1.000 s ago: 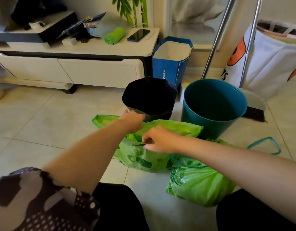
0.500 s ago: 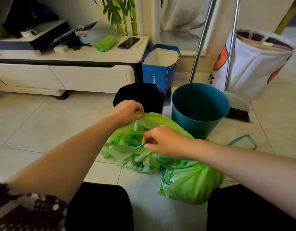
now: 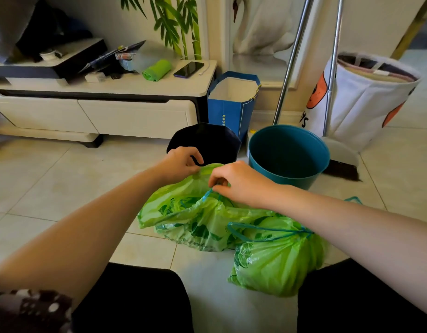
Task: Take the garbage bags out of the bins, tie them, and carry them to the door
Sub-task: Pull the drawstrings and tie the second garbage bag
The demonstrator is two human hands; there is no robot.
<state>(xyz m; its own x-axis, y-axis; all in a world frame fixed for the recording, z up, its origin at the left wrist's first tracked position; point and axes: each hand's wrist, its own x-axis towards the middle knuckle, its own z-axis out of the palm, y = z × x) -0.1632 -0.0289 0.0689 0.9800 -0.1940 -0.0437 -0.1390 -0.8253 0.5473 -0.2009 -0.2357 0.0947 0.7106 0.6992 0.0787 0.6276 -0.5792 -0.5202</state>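
Both hands on the open green bag [image 3: 183, 212] – floor, in front of the bins.
Left hand [image 3: 181, 162] pinches the bag's far rim; right hand [image 3: 239, 181] pinches its blue drawstring [image 3: 207, 193] just beside. Tied green bag [image 3: 275, 258] lies under the right forearm. Black bin [image 3: 219, 140] and teal bin [image 3: 289, 155] stand behind.
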